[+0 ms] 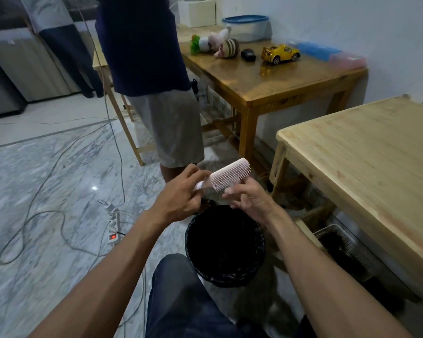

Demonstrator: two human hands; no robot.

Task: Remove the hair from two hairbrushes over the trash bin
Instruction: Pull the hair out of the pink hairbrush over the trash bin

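A pink hairbrush (230,174) is held above and just beyond the black-lined trash bin (260,242) on the floor. My left hand (181,193) grips its handle, with the bristles turned toward me and to the right. My right hand (248,200) is right below the bristles, fingertips pinched together at their lower edge. Whether hair is between those fingertips is too small to tell. No hair shows in the bristles. A second hairbrush is not in view.
A person in grey shorts (171,128) stands close behind the bin. A light wooden table (366,152) is at my right, with a white basket (344,242) under it. A darker table (279,79) holds toys. A power strip (113,224) and cables lie left.
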